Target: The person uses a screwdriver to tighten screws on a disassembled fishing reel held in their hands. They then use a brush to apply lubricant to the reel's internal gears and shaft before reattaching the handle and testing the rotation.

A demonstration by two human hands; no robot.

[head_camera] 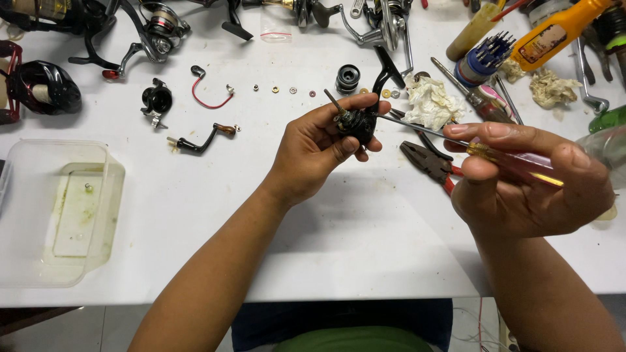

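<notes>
Over white table (365,248), left hand (313,153) is pinching black reel body (357,124) in closed fingertips; right hand (528,182) is gripping screwdriver (456,145), its tip touching it.

The bench (365,234) is white. The reel body (357,124) is black. The screwdriver (515,164) has a clear red and yellow handle. The pliers (430,164) have red handles. The squeeze bottle (554,32) is orange. The plastic tub (55,212) is clear with green stains.

Glossy black reel body (357,124), translucent plastic screwdriver handle (521,166), matt white table (365,228)
</notes>
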